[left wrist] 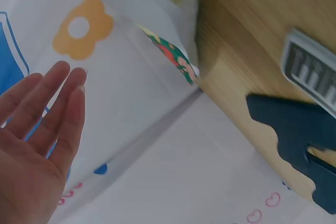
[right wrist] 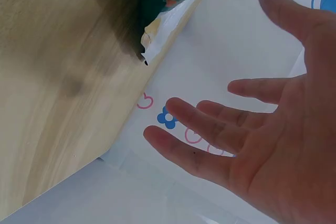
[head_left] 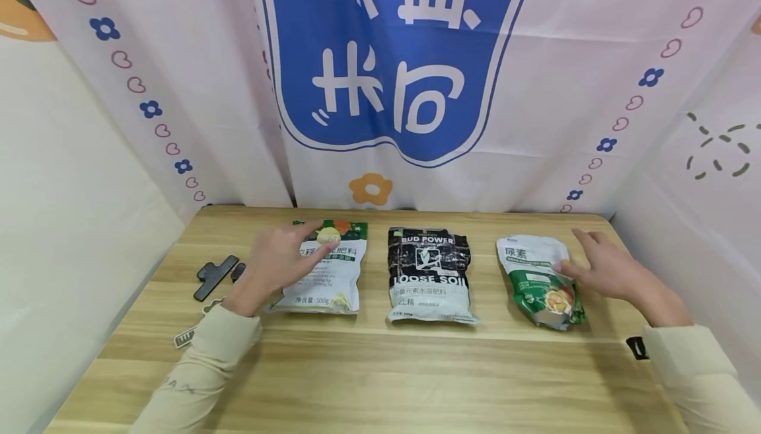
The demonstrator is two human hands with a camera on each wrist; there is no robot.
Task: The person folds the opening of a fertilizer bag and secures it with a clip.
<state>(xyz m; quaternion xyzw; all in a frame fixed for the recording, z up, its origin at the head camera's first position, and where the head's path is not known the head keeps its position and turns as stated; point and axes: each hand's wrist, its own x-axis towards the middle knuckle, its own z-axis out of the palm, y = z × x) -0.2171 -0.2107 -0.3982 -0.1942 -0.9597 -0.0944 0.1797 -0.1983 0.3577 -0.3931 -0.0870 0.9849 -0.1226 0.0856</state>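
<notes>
Three bags lie in a row on the wooden table [head_left: 368, 381]. The left one is a white fertilizer bag [head_left: 333, 282] with a green top, and my left hand [head_left: 279, 259] is over its left side, fingers extended. In the middle lies a black and white "Loose Soil" bag [head_left: 429, 275]. The right one is a white and green bag [head_left: 541, 282]. Beside its right edge is my right hand [head_left: 609, 272], fingers spread and thumb overlapping the bag in the head view. Both wrist views show the left palm [left wrist: 31, 145] and right palm [right wrist: 283, 145] holding nothing.
A black clip [head_left: 214, 277] lies left of the left hand, near a small dark item [head_left: 238, 271]. A grey slotted tool [head_left: 185, 337] is partly hidden by the left sleeve. Near the right sleeve sits a black object [head_left: 637, 348]. A printed curtain [head_left: 238, 90] hangs behind the table.
</notes>
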